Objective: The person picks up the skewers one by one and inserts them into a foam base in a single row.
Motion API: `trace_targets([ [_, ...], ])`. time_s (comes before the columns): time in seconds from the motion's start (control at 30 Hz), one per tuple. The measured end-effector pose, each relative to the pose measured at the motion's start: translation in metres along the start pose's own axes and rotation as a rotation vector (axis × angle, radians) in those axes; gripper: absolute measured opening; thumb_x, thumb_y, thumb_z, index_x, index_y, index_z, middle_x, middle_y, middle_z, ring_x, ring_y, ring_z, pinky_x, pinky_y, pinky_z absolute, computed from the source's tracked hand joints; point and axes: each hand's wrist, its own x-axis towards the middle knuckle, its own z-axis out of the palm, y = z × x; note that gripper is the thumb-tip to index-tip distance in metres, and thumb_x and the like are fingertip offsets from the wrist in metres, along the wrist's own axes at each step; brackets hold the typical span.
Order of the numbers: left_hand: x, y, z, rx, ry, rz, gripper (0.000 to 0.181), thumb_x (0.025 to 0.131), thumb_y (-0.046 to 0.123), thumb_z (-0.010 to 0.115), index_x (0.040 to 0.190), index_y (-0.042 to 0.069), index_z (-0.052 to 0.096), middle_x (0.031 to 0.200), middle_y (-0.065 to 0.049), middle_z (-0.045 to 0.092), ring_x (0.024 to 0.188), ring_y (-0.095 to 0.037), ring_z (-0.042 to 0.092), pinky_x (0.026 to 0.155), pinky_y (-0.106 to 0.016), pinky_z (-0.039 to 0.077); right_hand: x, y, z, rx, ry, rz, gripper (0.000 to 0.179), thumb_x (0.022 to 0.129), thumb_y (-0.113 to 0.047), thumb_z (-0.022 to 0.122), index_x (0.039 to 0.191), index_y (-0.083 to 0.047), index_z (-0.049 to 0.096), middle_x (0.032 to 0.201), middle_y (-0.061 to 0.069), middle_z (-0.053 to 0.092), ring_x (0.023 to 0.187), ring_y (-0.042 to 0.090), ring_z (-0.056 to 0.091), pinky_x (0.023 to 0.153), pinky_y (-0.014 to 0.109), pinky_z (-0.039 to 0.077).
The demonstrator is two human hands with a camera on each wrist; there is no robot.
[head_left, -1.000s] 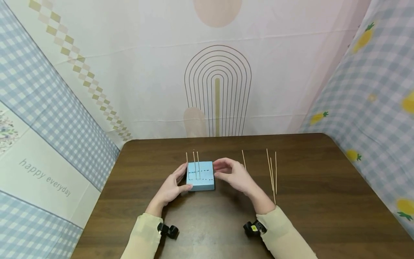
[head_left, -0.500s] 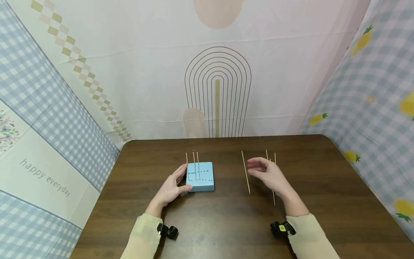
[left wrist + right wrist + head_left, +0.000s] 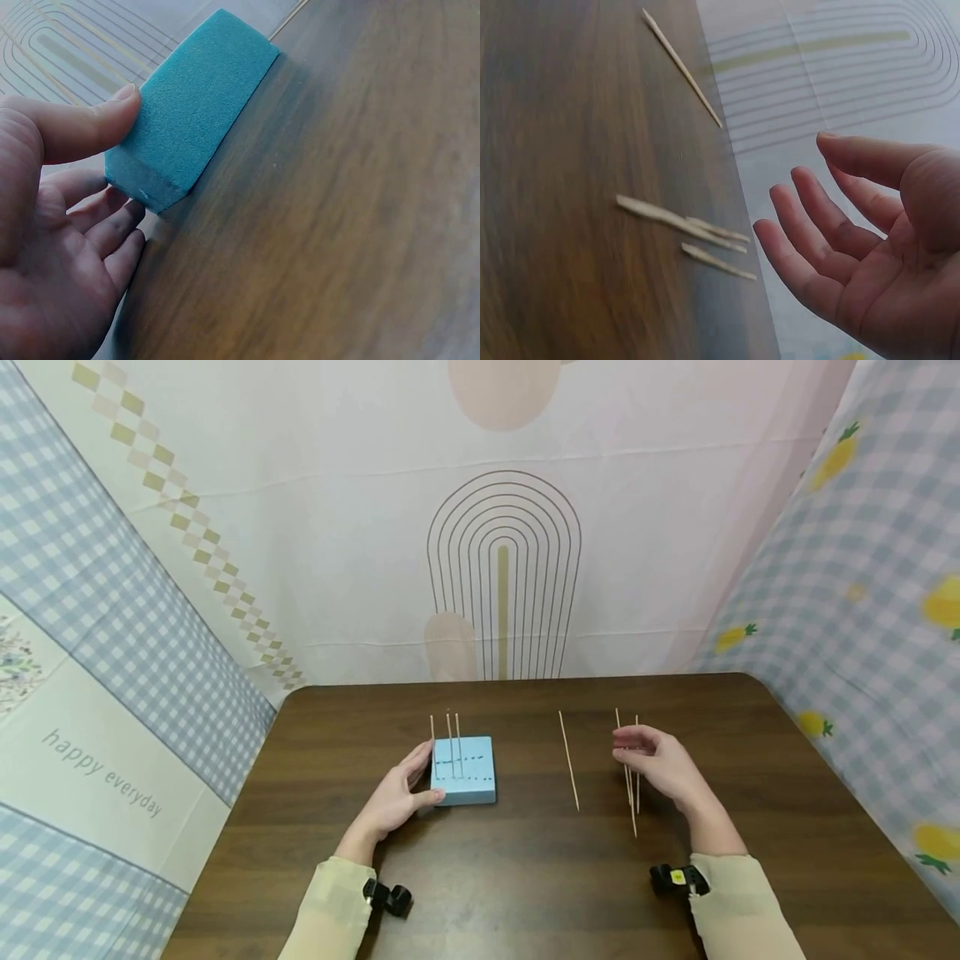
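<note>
My left hand (image 3: 393, 793) holds the left side of a light blue foam block (image 3: 474, 768), its thumb on the front face and its fingers along the side, as the left wrist view shows. Three thin bamboo skewers (image 3: 451, 743) stand upright in the block's left half, and rows of dark marks run across its top. Over on the right, my right hand (image 3: 660, 764) hovers above several loose skewers (image 3: 633, 823) lying close together. Its thumb and fingers are apart with nothing between them in the right wrist view.
A single skewer (image 3: 569, 761) lies on the brown wooden table (image 3: 510, 877) between the block and the loose group. Patterned cloth (image 3: 360, 568) hangs behind the table's far edge and along both sides.
My right hand has moved rightward from beside the block, past the single skewer, to over the loose group. My left hand and the block have stayed in place.
</note>
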Motion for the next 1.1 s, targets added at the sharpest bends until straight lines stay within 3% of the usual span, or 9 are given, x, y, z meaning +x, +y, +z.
trace_targets([
  [0.3,0.002,0.0,0.0,0.001,-0.005,-0.009,0.093,0.098,0.012,0.08,0.171,0.009,0.023,0.178,-0.016,0.013,0.162,-0.034,0.019,0.128,-0.054,0.022,0.001,0.012,-0.011,0.069,0.002,0.049,0.049,0.102,-0.006,0.073,0.145,0.011,0.056,0.137,0.033,0.063,0.11,0.027,0.072,0.087,0.029,0.061],
  [0.63,0.003,0.001,0.0,0.007,-0.001,0.002,0.092,0.098,0.011,0.08,0.171,0.009,0.024,0.178,-0.017,0.014,0.162,-0.034,0.019,0.128,-0.054,0.022,-0.002,0.021,-0.021,-0.01,0.001,0.096,0.051,0.099,-0.002,0.074,0.145,0.011,0.055,0.142,0.035,0.059,0.12,0.041,0.068,0.082,0.023,0.059],
  [1.1,0.002,0.0,-0.001,0.0,0.001,-0.009,0.093,0.098,0.01,0.08,0.171,0.01,0.024,0.178,-0.015,0.014,0.162,-0.031,0.019,0.129,-0.051,0.021,-0.001,0.029,-0.018,0.009,0.0,0.168,0.06,0.093,0.0,0.078,0.145,0.014,0.052,0.137,0.038,0.059,0.118,0.038,0.064,0.079,0.024,0.059],
])
